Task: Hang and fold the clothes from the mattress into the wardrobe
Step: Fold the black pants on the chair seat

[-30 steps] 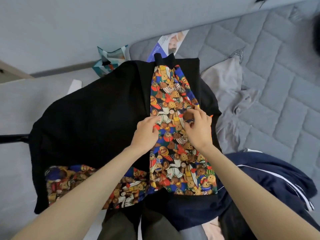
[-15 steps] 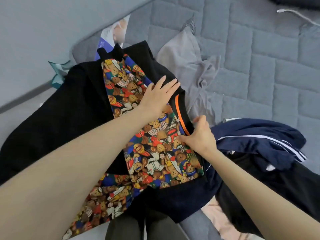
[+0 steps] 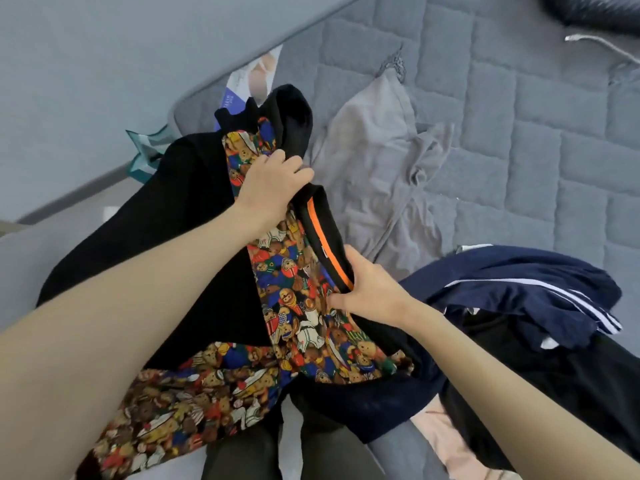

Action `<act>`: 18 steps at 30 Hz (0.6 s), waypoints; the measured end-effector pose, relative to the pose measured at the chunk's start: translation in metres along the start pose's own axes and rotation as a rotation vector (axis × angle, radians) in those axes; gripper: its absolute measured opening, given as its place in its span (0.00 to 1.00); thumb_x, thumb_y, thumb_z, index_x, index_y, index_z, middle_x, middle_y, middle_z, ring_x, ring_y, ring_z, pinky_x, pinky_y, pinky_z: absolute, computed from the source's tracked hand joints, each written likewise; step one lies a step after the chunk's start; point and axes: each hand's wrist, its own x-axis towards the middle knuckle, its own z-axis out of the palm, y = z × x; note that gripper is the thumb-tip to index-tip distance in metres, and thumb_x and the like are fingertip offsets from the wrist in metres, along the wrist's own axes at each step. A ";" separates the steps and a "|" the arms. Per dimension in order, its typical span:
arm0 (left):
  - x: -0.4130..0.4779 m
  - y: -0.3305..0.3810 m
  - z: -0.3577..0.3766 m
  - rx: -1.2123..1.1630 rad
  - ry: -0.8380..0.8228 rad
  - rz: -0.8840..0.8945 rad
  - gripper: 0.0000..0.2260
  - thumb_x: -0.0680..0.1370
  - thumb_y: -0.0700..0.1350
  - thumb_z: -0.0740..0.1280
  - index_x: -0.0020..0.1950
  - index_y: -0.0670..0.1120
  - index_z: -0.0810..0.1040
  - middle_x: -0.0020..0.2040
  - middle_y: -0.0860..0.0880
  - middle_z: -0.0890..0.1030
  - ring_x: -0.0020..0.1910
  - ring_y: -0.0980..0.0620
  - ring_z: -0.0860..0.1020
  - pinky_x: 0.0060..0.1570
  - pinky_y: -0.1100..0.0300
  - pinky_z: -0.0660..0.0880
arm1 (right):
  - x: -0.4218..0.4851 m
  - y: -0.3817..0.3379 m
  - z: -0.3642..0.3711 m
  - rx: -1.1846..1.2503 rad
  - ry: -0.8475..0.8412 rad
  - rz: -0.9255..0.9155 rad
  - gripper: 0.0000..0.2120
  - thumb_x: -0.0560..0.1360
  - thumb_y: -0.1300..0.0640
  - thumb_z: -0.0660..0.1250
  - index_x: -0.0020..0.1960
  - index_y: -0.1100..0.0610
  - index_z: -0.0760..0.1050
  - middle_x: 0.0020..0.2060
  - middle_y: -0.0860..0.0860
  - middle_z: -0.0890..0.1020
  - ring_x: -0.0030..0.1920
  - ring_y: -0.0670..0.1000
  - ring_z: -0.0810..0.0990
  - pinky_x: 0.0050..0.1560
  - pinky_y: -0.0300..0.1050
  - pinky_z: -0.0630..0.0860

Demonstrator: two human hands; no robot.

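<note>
At the near edge of the mattress [image 3: 519,116], the fingers [image 3: 298,169] of the left hand [image 3: 273,181] are now curling round the upper front edge of the black jacket [image 3: 166,209]; half a second ago they were lying straight on its bear-print lining [image 3: 294,306]. The right hand [image 3: 372,292] is still pinching the orange-trimmed edge lower down. The jacket is hanging between both hands over the person's legs, its collar bunching more than before. A grey top [image 3: 374,150] is lying just beyond, and a navy striped garment [image 3: 519,289] is lying to the right. The left forearm [image 3: 138,323] is covering part of the jacket.
</note>
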 end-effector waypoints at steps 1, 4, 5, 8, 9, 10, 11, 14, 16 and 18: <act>-0.014 -0.010 -0.002 -0.005 0.031 -0.026 0.22 0.67 0.28 0.67 0.58 0.42 0.74 0.51 0.43 0.76 0.49 0.41 0.72 0.44 0.50 0.68 | 0.002 -0.012 0.006 0.023 -0.063 -0.031 0.33 0.69 0.58 0.72 0.69 0.47 0.61 0.46 0.47 0.80 0.39 0.44 0.79 0.42 0.41 0.78; -0.062 -0.044 -0.008 -0.002 0.090 -0.121 0.24 0.65 0.29 0.70 0.59 0.44 0.76 0.47 0.44 0.76 0.44 0.40 0.74 0.41 0.50 0.70 | 0.007 -0.049 0.034 0.096 -0.202 -0.105 0.36 0.69 0.63 0.71 0.72 0.47 0.60 0.43 0.44 0.79 0.37 0.38 0.76 0.39 0.31 0.71; -0.081 -0.055 -0.010 -0.005 0.100 -0.148 0.25 0.65 0.29 0.70 0.60 0.45 0.77 0.47 0.43 0.76 0.44 0.40 0.74 0.41 0.49 0.70 | 0.009 -0.060 0.046 0.095 -0.238 -0.112 0.37 0.69 0.63 0.70 0.72 0.48 0.59 0.44 0.45 0.79 0.38 0.39 0.77 0.39 0.31 0.71; -0.138 -0.085 -0.012 -0.011 0.117 -0.235 0.27 0.65 0.27 0.69 0.62 0.44 0.77 0.46 0.42 0.75 0.43 0.40 0.73 0.40 0.50 0.70 | 0.014 -0.092 0.090 0.090 -0.326 -0.103 0.43 0.69 0.63 0.70 0.76 0.47 0.51 0.42 0.44 0.77 0.38 0.40 0.75 0.39 0.30 0.71; -0.157 -0.095 -0.011 -0.020 0.116 -0.269 0.28 0.65 0.26 0.68 0.63 0.44 0.77 0.45 0.41 0.75 0.43 0.40 0.73 0.40 0.50 0.71 | 0.015 -0.101 0.108 0.087 -0.334 -0.109 0.45 0.69 0.63 0.69 0.77 0.47 0.48 0.42 0.44 0.76 0.38 0.40 0.74 0.40 0.29 0.71; -0.175 -0.103 -0.007 -0.029 0.110 -0.303 0.28 0.66 0.26 0.68 0.63 0.44 0.77 0.45 0.42 0.74 0.43 0.40 0.73 0.41 0.49 0.71 | 0.015 -0.109 0.126 0.087 -0.336 -0.119 0.47 0.69 0.63 0.69 0.78 0.46 0.45 0.44 0.45 0.76 0.39 0.41 0.75 0.42 0.30 0.72; -0.193 -0.110 -0.003 -0.042 0.102 -0.338 0.27 0.67 0.26 0.68 0.64 0.44 0.77 0.44 0.42 0.73 0.43 0.40 0.73 0.41 0.48 0.72 | 0.016 -0.115 0.145 0.086 -0.333 -0.124 0.48 0.69 0.63 0.70 0.78 0.45 0.43 0.46 0.47 0.77 0.42 0.43 0.76 0.47 0.34 0.74; -0.240 -0.129 0.016 -0.089 0.072 -0.442 0.26 0.69 0.26 0.67 0.64 0.44 0.77 0.43 0.42 0.72 0.43 0.41 0.73 0.41 0.49 0.71 | 0.020 -0.127 0.204 0.063 -0.319 -0.104 0.47 0.71 0.61 0.69 0.78 0.43 0.42 0.46 0.50 0.79 0.45 0.49 0.80 0.53 0.44 0.78; -0.264 -0.137 0.032 -0.110 -0.004 -0.506 0.28 0.70 0.27 0.65 0.68 0.45 0.73 0.46 0.42 0.70 0.45 0.41 0.71 0.42 0.50 0.68 | 0.025 -0.130 0.238 0.027 -0.294 -0.081 0.46 0.73 0.60 0.68 0.78 0.43 0.40 0.44 0.51 0.79 0.44 0.51 0.80 0.52 0.47 0.79; -0.283 -0.143 0.049 -0.146 -0.112 -0.572 0.31 0.73 0.30 0.64 0.73 0.49 0.66 0.54 0.42 0.69 0.52 0.42 0.70 0.46 0.51 0.67 | 0.032 -0.130 0.263 0.009 -0.317 -0.031 0.43 0.75 0.59 0.66 0.78 0.45 0.42 0.48 0.53 0.80 0.48 0.53 0.81 0.54 0.47 0.78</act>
